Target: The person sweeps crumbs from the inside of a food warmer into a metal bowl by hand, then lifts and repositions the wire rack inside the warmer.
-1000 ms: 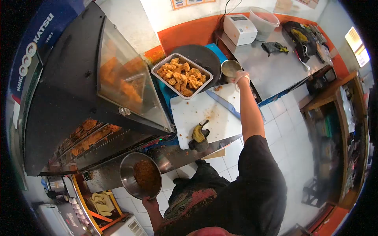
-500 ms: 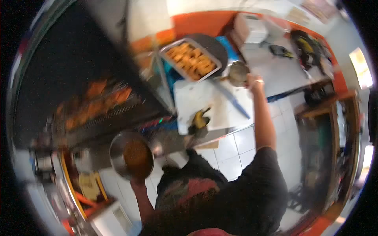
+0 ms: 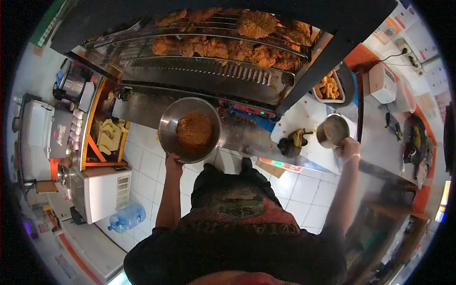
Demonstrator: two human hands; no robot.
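Fingers of the left hand are seen closed on the near rim of a steel bowl, in which reddish-brown crumbs are contained; a metal cup is gripped by the right hand, finger detail being indistinct. Since 1 second ago, the cup has been shifted from beside the tray to over the cutting board, leaving both vessels held before the body.
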